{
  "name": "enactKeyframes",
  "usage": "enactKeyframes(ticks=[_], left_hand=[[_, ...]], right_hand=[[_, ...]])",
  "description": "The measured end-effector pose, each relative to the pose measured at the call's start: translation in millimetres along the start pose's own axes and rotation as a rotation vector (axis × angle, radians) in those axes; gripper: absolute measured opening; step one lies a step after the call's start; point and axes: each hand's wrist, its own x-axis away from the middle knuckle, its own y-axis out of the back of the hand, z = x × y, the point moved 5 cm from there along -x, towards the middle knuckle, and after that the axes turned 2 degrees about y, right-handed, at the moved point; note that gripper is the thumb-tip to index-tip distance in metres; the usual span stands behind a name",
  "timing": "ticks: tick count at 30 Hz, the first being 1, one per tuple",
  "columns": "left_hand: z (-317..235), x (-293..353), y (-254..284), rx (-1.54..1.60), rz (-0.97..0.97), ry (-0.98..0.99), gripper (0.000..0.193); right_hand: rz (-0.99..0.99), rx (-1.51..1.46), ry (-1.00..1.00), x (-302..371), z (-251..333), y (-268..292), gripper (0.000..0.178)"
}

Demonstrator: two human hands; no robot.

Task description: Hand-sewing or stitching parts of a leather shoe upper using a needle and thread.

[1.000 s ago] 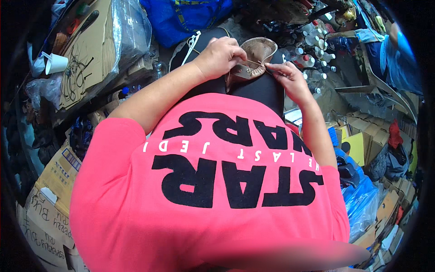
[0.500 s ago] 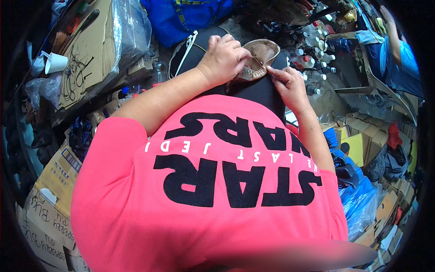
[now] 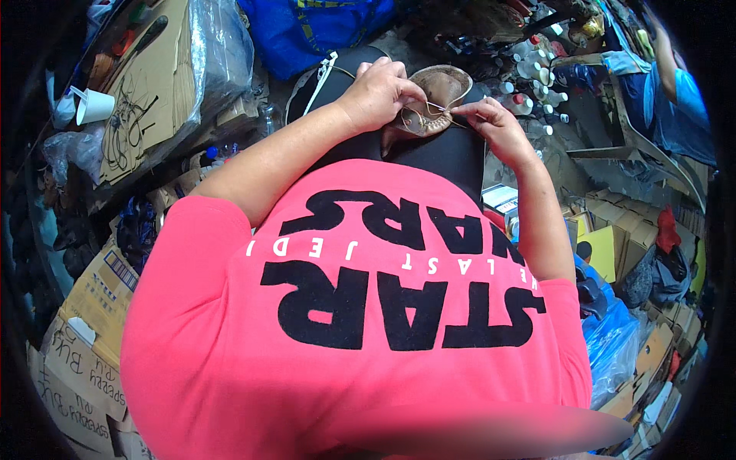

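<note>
A brown leather shoe upper (image 3: pixel 447 83), with a row of pale stitches along its near edge, rests on my dark-clad lap. Over its left side, my left hand (image 3: pixel 376 93) is closed, thumb and forefinger pinched on a pale thread (image 3: pixel 434 105) that runs across the leather. At the right edge of the upper, my right hand (image 3: pixel 500 129) pinches the same thread, or a needle on it; the tip is too small to tell. A further length of cord loops behind my left wrist.
Flattened cardboard (image 3: pixel 165 61) with cords and a white cup (image 3: pixel 94 106) lies at the left. A blue bag (image 3: pixel 314 38) stands ahead. Several bottles (image 3: pixel 529 103) cluster right of my lap. Another person's arm (image 3: pixel 667 65) shows at the far right.
My right hand has lifted slightly away from the upper's edge, and its fingers have closed into a pinch. My left hand stays pinched near the same spot; the thread shows more plainly.
</note>
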Motion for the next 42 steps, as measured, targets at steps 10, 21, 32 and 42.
enactKeyframes(ticks=[10, 21, 32, 42], left_hand=[[0.8, -0.2, -0.9, -0.025, 0.017, 0.003, 0.018], [-1.5, -10.3, -12.9, -0.002, 0.153, 0.041, 0.014], [-11.0, -5.9, -4.3, 0.124, 0.139, 0.096, 0.02], [-5.9, -20.5, -20.3, 0.243, 0.222, 0.272, 0.018]], right_hand=[[0.035, 0.029, 0.046, -3.5, -1.2, 1.7, 0.026], [0.097, -0.167, 0.015, -10.9, -18.9, 1.5, 0.029], [-0.001, -0.324, -0.09, 4.8, -9.1, -8.2, 0.032], [0.0, -0.431, -0.107, -9.3, -13.3, -12.1, 0.025]])
